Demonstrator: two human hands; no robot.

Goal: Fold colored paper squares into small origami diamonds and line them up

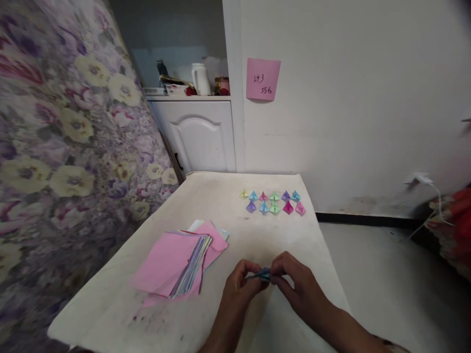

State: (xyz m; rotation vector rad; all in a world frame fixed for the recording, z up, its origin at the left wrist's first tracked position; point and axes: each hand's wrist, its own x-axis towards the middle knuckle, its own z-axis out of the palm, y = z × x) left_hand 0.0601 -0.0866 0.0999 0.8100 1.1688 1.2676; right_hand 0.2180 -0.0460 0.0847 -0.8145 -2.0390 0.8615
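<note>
Between my two hands, above the near part of the table, is a small piece of folded blue-green paper (264, 274). My left hand (241, 284) pinches its left side between thumb and fingers. At the paper's right end, the thumb and fingertips of my right hand (292, 274) close on it. My fingers cover part of the folds. Farther back stand two rows of small folded paper pieces (274, 208) in yellow, blue, pink, green and purple. Left of my hands lies a stack of square coloured paper (169, 260), mostly pink on top.
A cream cloth covers the table (221, 196), with dark specks at its front left. A floral curtain (81, 147) hangs along the left. Behind stand a white cabinet (202, 137) and a wall with a pink handwritten note (263, 78). A plugged-in white cable (423, 179) is at right.
</note>
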